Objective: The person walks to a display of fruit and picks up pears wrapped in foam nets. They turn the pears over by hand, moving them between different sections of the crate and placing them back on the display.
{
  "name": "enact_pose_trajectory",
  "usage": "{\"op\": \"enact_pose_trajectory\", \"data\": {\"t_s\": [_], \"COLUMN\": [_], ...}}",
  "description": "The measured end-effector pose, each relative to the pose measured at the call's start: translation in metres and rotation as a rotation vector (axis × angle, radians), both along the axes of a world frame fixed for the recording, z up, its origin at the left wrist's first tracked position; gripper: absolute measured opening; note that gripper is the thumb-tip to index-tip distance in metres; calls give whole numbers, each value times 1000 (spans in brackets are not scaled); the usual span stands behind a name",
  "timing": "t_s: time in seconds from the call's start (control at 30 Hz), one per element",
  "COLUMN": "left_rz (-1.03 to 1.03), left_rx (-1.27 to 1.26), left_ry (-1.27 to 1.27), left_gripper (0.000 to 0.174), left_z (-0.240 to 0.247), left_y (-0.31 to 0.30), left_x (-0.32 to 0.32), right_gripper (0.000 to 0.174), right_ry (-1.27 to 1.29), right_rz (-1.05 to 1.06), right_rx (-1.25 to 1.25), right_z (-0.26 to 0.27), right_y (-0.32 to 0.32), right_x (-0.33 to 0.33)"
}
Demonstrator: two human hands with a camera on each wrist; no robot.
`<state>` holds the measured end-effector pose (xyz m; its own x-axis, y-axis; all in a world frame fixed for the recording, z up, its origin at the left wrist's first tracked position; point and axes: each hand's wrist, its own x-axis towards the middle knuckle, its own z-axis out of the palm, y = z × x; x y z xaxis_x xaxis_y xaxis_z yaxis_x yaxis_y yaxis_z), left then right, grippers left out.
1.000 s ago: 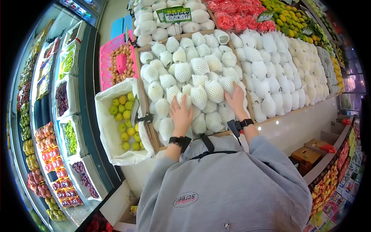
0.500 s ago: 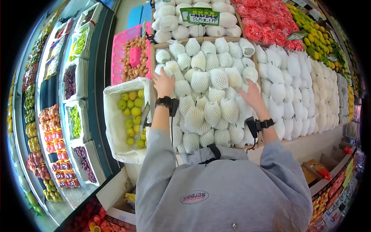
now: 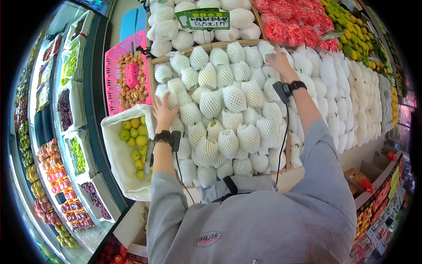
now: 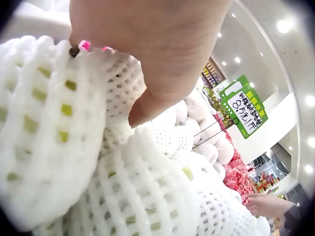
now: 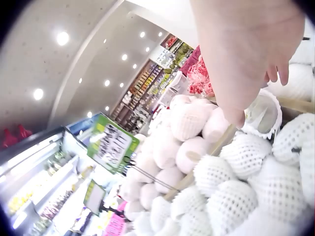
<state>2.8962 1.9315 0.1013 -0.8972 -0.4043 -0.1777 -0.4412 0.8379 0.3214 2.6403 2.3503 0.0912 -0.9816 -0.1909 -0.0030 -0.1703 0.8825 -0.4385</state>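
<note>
A wooden-edged bin holds rows of pale green fruits in white foam nets (image 3: 235,97). At the bin's left side, my left hand (image 3: 165,113) rests over the netted fruits with fingers spread. In the left wrist view, its thumb (image 4: 140,109) points down between a large netted fruit (image 4: 47,132) and others behind. My right hand (image 3: 280,65) reaches to the back right corner. There, in the right wrist view, a fruit with its net partly off the top (image 5: 263,117) sits below the fingers, the thumb (image 5: 235,117) right at its edge.
A green price sign (image 3: 204,20) stands behind the bin, before larger wrapped fruits (image 3: 167,28). To the left are a pink basket (image 3: 110,79) of brown nuts and a white-lined box (image 3: 112,152) of green-yellow fruits. White-wrapped fruits (image 3: 325,94) fill the right side.
Both hands were over the middle of the bin. The left has moved to the left side, then slightly nearer; the right has gone to the back right corner.
</note>
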Motion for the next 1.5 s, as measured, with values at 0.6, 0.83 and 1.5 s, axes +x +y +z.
{"op": "enact_pose_trajectory", "data": {"t_s": [0.6, 0.83, 1.5], "left_rz": [95, -155, -277], "left_rx": [224, 175, 272], "left_ry": [-43, -16, 58], "left_gripper": [62, 76, 80], "left_z": [102, 93, 60], "left_y": [148, 157, 136], "left_x": [119, 127, 126], "right_gripper": [60, 65, 60], "right_ry": [417, 94, 132], "right_rz": [-31, 254, -171], "right_rx": [-92, -124, -328], "right_z": [-66, -34, 44], "right_y": [-20, 16, -16], "right_x": [-4, -10, 319]}}
